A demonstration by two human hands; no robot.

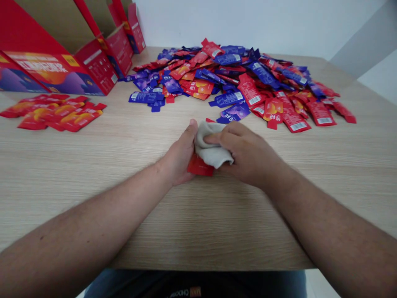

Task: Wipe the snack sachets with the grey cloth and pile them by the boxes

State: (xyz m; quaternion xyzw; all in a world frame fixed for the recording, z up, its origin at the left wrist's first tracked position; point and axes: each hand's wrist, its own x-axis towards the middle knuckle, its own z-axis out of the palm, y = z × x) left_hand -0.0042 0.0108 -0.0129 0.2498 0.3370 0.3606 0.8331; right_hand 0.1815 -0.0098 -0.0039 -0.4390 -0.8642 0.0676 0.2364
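A crumpled off-white cloth (213, 145) sits between my two hands, just above the wooden tabletop. My left hand (178, 155) grips its left side and the red sachet (200, 165) that sticks out beneath it. My right hand (248, 155) presses its fingers over the cloth from the right. Part of the sachet is hidden by the cloth. A large heap of red and blue-purple sachets (226, 80) lies just beyond my fingers, its nearest packets a short way from the cloth.
A smaller group of red sachets (52, 111) lies on the light wood table (217, 231) at left. Several open red cardboard display boxes (56, 70) stand along the far left. A white wall (248, 20) rises behind the table.
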